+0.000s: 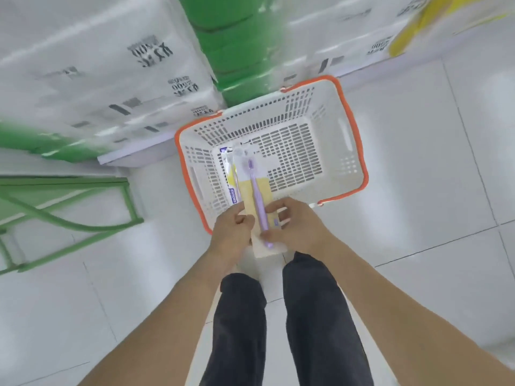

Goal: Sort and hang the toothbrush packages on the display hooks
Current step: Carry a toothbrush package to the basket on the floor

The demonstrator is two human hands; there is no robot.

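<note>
A white shopping basket with orange handles stands on the floor in front of me. I hold two toothbrush packages over its near edge. The one with a purple toothbrush on a yellow card lies on top, and my right hand pinches its lower end. A package with a yellow and blue card sits beside it on the left. My left hand grips the packages from the left side.
Stacked white cartons and green bundles fill the shelf ahead. A green metal frame stands at the left. White floor tiles surround the basket. My legs in dark trousers are below my hands.
</note>
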